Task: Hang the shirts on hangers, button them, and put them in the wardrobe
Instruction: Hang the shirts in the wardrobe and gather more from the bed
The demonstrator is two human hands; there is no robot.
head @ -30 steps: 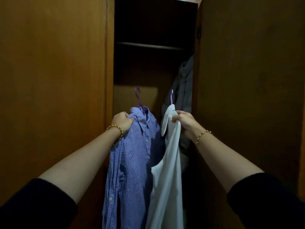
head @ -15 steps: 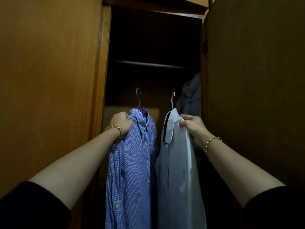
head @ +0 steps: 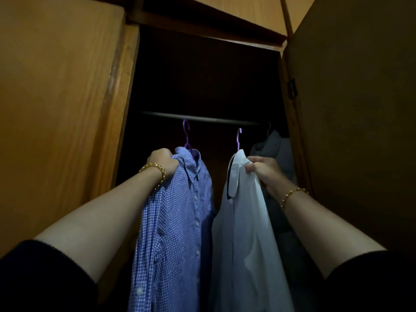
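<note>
Cloth is the difficulty here: both shirts look light, soft and limp, taking their shape only from the hangers inside them. Below the rail, the left hand is closed in a fist around the collar and shoulder of the blue checked shirt. The right hand pinches a bunch of fabric at the shoulder of the white shirt. Each shirt hangs straight down beneath the rail. The blue shirt's hook reaches just under the rail and the white shirt's hook stands a little lower; neither is plainly over it. A grey garment hangs at the rail's right end. Gripping fabric alone probably lets a hanger tip or slide inside the shirt. A hold on the hanger's neck, right below the hook, would likely steer it better.
</note>
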